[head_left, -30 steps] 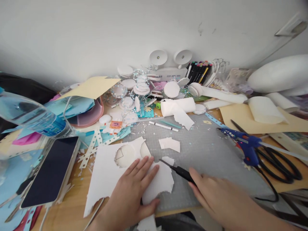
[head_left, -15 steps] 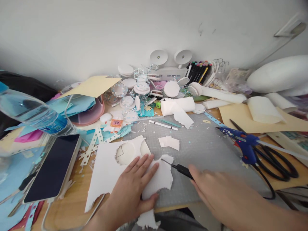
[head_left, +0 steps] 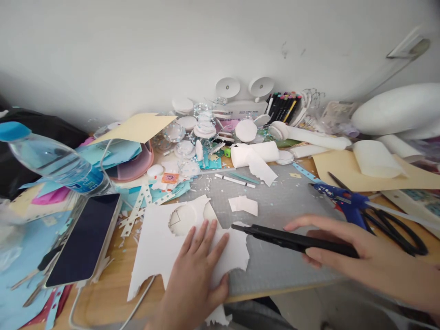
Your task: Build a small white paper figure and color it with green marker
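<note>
My left hand (head_left: pixel 197 270) lies flat with its fingers spread on a white foam board (head_left: pixel 151 240) with ragged edges. A round hollow (head_left: pixel 183 219) with a small drawn corner mark shows just beyond my fingertips. In my right hand (head_left: pixel 357 263) is a slim black craft knife (head_left: pixel 292 238), held between thumb and fingers. Its front end points left, over the board's right part; I cannot make out a bare blade. Small white offcuts (head_left: pixel 243 205) lie on the grey cutting mat (head_left: pixel 275 206) beyond the board.
On the right lie a blue glue gun (head_left: pixel 340 195) and black scissors (head_left: pixel 395 229). A phone (head_left: pixel 84 238) and a water bottle (head_left: pixel 58 158) are at left. White discs (head_left: pixel 245 130), a white roll (head_left: pixel 256 153) and markers (head_left: pixel 283 107) crowd the back.
My right hand has turned and shifted right, its grip loosened along the knife. The thin metal tip seen before no longer shows. My left hand stays on the board.
</note>
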The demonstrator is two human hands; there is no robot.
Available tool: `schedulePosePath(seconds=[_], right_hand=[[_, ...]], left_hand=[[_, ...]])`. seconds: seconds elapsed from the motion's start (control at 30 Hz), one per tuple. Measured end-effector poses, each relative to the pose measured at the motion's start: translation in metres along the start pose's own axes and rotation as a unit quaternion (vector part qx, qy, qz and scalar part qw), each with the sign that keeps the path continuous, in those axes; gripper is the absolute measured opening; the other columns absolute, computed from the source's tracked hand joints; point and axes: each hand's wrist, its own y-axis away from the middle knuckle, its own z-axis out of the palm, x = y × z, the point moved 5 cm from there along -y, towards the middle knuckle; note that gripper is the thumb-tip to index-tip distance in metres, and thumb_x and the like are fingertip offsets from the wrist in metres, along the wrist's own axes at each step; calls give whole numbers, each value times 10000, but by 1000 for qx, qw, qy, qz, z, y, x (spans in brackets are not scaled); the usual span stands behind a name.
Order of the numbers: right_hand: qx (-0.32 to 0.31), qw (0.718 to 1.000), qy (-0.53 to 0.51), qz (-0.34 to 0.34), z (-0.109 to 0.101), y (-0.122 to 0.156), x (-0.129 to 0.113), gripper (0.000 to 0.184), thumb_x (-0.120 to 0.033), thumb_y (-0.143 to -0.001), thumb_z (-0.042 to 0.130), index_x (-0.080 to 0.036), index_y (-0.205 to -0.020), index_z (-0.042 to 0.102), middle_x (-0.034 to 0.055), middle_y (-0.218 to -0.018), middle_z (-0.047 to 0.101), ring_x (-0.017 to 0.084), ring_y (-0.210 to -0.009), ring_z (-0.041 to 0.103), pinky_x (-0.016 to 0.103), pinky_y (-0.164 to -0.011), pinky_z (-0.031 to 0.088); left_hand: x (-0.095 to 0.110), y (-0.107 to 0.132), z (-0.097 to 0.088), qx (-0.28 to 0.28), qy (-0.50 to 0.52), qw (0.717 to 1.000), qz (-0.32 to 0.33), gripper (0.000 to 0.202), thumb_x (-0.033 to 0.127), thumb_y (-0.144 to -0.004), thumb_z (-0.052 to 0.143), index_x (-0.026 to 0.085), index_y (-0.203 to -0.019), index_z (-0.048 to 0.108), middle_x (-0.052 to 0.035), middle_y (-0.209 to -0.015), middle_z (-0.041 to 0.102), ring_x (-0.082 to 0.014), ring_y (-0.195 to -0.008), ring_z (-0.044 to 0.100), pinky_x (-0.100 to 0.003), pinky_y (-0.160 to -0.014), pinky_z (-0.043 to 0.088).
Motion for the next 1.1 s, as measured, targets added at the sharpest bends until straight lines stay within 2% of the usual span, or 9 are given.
schedulePosePath(seconds=[0.07, 0.1, 0.2, 0.3, 0.43, 0.57, 0.7, 1.1], right_hand=[[-33, 996, -83, 3, 8, 3, 1, 322, -521, -797, 592, -301, -1014, 683, 36, -990, 734, 254, -860, 706, 293, -644, 604], [-24, 993, -117, 9, 11, 4, 0, 311, -502, -802, 599, -284, -1010, 676, 44, -998, 730, 247, -854, 705, 292, -652, 603], [57, 985, -165, 14, 23, 3, -10, 211, -402, -827, 600, -242, -957, 644, 58, -959, 712, 205, -776, 697, 278, -643, 589], [71, 984, -157, -53, 47, -4, -30, 130, -302, -838, 567, -227, -931, 617, 50, -869, 676, 176, -757, 662, 268, -657, 550], [21, 983, -100, -156, 73, -15, -42, 195, -246, -844, 541, -221, -1032, 586, 35, -870, 665, 162, -782, 635, 264, -696, 507], [-4, 977, -63, -204, 70, -18, -33, 193, -166, -868, 485, -233, -1017, 588, 21, -892, 683, 156, -818, 645, 261, -744, 495], [32, 970, -67, -232, 61, -16, -25, 202, -127, -845, 510, -241, -989, 594, 1, -819, 678, 147, -737, 643, 249, -694, 496], [12, 953, -98, -288, 76, -16, -25, 297, -93, -809, 535, -222, -1076, 556, 22, -798, 644, 147, -693, 619, 248, -624, 505]], left_hand=[[-1, 1, 1, -2, 0, 1000, -3, 709, 344, -828, 557, 282, -1464, 250, -56, -1569, 136, -285, -1431, 167, -512, -1141, 223], [-1, 1, 2, -2, -1, 1000, -6, 705, 347, -831, 552, 283, -1464, 250, -49, -1569, 135, -279, -1432, 164, -506, -1146, 217], [-2, 0, 5, 14, -1, 1000, -22, 729, 375, -841, 536, 210, -1477, 221, -61, -1562, 170, -267, -1435, 155, -487, -1164, 183], [-2, -1, 7, 29, -2, 999, -33, 769, 448, -854, 516, 148, -1483, 191, -80, -1552, 204, -273, -1432, 167, -483, -1169, 167], [-2, -2, 8, 31, -2, 999, -26, 779, 480, -857, 516, 173, -1489, 181, -70, -1553, 198, -290, -1423, 196, -492, -1158, 190], [-2, -1, 4, 30, -5, 999, -24, 735, 448, -863, 529, 225, -1485, 207, -58, -1558, 185, -298, -1418, 209, -499, -1144, 226], [-2, -1, 1, 29, -13, 999, -12, 674, 403, -866, 545, 312, -1466, 251, -34, -1567, 146, -304, -1414, 221, -513, -1130, 255], [-4, -4, 0, 42, -32, 999, 10, 687, 371, -840, 582, 291, -1457, 291, -68, -1544, 224, -320, -1388, 287, -538, -1092, 321]])
